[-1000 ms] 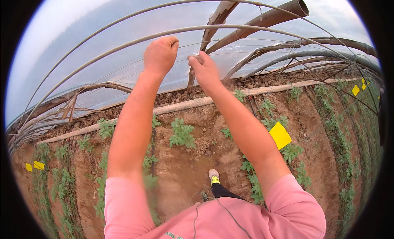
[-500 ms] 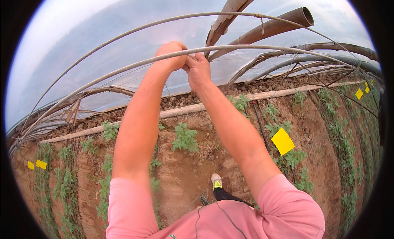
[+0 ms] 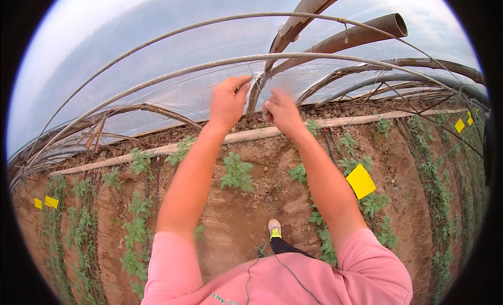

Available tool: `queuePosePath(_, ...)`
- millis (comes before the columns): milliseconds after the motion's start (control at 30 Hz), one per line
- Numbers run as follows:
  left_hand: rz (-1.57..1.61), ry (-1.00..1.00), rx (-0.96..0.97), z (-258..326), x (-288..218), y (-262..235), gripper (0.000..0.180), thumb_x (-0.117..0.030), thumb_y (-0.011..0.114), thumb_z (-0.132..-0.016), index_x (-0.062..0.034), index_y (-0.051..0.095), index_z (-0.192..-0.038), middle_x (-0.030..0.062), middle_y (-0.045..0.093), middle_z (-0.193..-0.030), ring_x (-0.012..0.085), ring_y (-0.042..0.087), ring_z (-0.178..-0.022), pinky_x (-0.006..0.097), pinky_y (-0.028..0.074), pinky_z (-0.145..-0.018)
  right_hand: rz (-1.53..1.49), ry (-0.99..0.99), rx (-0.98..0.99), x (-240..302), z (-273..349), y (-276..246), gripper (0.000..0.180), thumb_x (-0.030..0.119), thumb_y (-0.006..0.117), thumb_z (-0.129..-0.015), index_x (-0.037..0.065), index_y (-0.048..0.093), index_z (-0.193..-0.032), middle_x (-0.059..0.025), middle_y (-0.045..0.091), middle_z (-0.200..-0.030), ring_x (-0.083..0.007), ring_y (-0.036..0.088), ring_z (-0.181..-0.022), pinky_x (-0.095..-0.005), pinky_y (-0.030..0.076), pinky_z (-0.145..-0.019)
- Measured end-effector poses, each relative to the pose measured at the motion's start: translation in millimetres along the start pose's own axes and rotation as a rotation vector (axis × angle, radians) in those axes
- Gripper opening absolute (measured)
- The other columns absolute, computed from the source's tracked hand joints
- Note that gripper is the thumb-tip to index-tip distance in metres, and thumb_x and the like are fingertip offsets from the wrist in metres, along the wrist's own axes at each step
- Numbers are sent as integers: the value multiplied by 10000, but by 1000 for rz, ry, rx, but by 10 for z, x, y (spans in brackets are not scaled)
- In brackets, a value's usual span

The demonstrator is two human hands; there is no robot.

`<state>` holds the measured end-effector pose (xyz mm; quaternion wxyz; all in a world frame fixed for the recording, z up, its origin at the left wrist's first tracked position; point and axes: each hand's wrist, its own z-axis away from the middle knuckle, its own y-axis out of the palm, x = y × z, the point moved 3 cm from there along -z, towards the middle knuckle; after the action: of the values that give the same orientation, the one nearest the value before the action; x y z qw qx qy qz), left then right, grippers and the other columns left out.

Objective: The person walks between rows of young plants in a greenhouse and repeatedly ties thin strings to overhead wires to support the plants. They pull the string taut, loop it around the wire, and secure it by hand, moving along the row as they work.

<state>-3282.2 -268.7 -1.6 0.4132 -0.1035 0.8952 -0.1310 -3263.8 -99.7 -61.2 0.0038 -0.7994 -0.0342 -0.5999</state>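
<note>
Both hands up at the arched metal hoop (image 3: 173, 77); left hand (image 3: 226, 101) curled, thumb and fingers pinching a thin string (image 3: 255, 80) just under the hoop; right hand (image 3: 282, 112) beside it, fingers closed on the string's lower part, blurred; risk: string slips from the pinch or snaps if tugged hard, esp. w/ arms stretched; seedlings (image 3: 237, 171) well below the grip.

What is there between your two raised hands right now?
In the head view, a thin pale string runs down between the left hand and right hand, hanging from the curved grey metal hoop; the hoop's clear plastic sheeting shows behind.
</note>
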Motion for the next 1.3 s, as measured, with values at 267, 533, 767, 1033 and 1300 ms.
queuePosePath(267,12,159,-12,62,68,109,173,-128,663,-943,-42,719,-1082,54,687,-894,127,607,-657,267,488,-556,-219,-88,81,599,67,88,202,98,510,-995,-43,464,-1132,-98,663,-881,-118,588,-685,-262,456,-575)
queuePosePath(533,393,-220,60,-95,259,91,255,-255,583,-1004,-34,710,-1013,-33,559,-736,32,443,-558,210,329,-460,-179,-220,-121,510,-416,271,150,122,603,-971,-15,561,-1016,-96,688,-1016,-131,615,-872,-277,455,-748)
queuePosePath(767,336,-394,177,-190,216,68,254,-275,571,-1000,-84,709,-906,-74,443,-654,32,332,-537,215,254,-463,-383,-170,-68,444,-580,374,142,155,627,-965,48,573,-887,-84,699,-950,-141,616,-795,-288,456,-683)
queuePosePath(1033,382,-498,231,-201,253,88,248,-275,569,-986,-91,672,-857,-81,406,-640,35,299,-520,222,231,-451,-427,27,8,161,-763,196,130,114,665,-906,16,581,-915,-73,695,-907,-111,567,-707,-267,402,-605)
queuePosePath(1300,518,-589,70,-138,268,92,157,-219,636,-967,-71,655,-917,-68,441,-676,35,312,-505,224,204,-416,-299,-84,-124,295,-699,191,683,37,725,-838,-174,370,-1382,-104,695,-938,-140,604,-798,-268,446,-654)
